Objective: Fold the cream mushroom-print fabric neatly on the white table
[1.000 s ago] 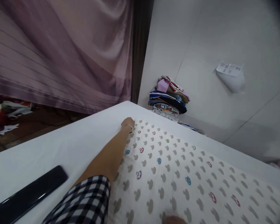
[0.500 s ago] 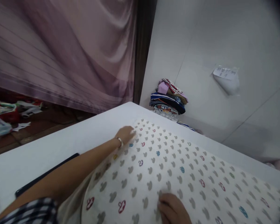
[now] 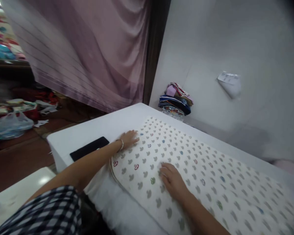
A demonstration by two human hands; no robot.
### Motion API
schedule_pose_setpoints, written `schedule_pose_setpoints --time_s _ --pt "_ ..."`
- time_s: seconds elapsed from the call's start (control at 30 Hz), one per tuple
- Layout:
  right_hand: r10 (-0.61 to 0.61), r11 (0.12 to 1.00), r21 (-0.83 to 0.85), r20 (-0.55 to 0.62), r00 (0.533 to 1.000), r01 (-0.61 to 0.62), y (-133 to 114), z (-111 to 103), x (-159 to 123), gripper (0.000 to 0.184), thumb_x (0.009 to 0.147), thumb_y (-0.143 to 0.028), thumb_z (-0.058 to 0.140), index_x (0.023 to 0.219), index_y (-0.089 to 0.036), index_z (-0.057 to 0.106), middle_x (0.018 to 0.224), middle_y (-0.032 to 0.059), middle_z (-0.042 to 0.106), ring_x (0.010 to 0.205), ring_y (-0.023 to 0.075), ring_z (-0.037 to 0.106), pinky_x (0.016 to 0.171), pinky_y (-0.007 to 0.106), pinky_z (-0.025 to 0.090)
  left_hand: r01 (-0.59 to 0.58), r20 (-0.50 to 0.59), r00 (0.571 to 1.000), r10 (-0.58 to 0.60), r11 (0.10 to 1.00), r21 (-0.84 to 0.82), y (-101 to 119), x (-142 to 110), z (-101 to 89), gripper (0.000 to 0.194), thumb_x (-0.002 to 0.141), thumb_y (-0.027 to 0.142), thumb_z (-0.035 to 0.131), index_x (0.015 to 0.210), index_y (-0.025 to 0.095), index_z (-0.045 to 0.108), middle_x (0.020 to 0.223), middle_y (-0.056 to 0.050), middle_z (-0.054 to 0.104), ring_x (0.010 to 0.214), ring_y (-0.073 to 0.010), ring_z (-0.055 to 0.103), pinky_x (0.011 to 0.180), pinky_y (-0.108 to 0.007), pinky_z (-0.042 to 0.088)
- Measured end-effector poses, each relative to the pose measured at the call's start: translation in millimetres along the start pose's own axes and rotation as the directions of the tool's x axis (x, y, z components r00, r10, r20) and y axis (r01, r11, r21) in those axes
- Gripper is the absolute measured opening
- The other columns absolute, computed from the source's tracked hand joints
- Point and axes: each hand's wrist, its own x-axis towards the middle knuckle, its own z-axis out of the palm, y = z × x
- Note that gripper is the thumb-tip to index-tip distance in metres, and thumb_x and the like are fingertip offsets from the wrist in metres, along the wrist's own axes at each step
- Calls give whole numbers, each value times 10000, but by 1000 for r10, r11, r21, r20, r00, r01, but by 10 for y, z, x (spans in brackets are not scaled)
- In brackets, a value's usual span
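Cloth (image 3: 159,150): thin, matt and off-white, printed with grey mushroom shapes and a few red, blue and green ones; lies spread along the table, under both hands, with a long, slightly curved near edge.
Left hand (image 3: 129,138): rests palm-down at the cloth's left edge, with open, spread fingers; wears a thin bracelet (image 3: 122,144) at the wrist.
Right hand (image 3: 173,181): rests on the cloth, nearer the camera, with loosely bent, open fingers.
Table (image 3: 107,122): smooth, white, round-cornered.
Slab (image 3: 89,148): flat, black and oblong; lies on the table beside the left forearm.
Clothes (image 3: 175,101): folded into a soft, uneven stack by the wall (image 3: 203,42).
Curtain (image 3: 100,49): mauve, with a slight sheen and hanging folds.
Paper (image 3: 230,84): white, curled, on the wall.
Bag (image 3: 12,125): thin, crinkled plastic, on the floor (image 3: 17,148).
Change: compared with a second ago, left hand away from the cloth's far corner and flattened from a bunched shape; right hand now in fuller view.
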Motion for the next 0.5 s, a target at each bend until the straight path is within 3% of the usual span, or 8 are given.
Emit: schedule_pose_setpoints --time_s 0.07,0.13,0.23,0.37,0.5 --pt "-40 998 -54 35 999 42 -173 -44 -157 333 862 -234 396 1168 -190 520 1282 105 468 1219 236 372 1007 443 317 -3 -65 998 4 1000 18 92 -157 -1 658 828 562 267 1397 236 213 1477 -58 137 1350 -247 106 1060 -466 103" --pt "-59 994 -84 161 985 74 -339 -44 -315 402 875 -315 401 1263 -211 434 1376 84 373 1292 241 262 1049 473 226 -62 -115 991 68 997 55 131 -358 55 622 823 549 303 1378 269 268 1475 -27 152 1354 -226 92 1069 -448 80" --pt "-21 995 -87 326 945 52 -497 1 -456 498 891 -440 352 1344 -235 316 1446 58 249 1330 235 170 1067 483 157 -117 -93 988 127 988 100 114 -621 186 605 810 539 340 1365 305 290 1463 -5 194 1354 -220 101 1070 -449 73" --pt "24 996 -93 345 938 9 -565 -40 -524 516 900 -480 301 1352 -230 304 1462 60 201 1341 226 127 1073 472 123 -64 -89 993 73 993 99 97 -747 236 586 825 524 284 1367 302 286 1458 -9 216 1346 -215 149 1058 -446 149" --pt "51 996 -80 313 949 -28 -617 -217 -783 506 903 -470 304 1344 -223 325 1452 65 230 1342 211 126 1081 452 107 48 -201 980 -18 989 143 57 -782 193 601 818 527 262 1355 261 313 1442 -14 256 1332 -215 194 1057 -429 156"
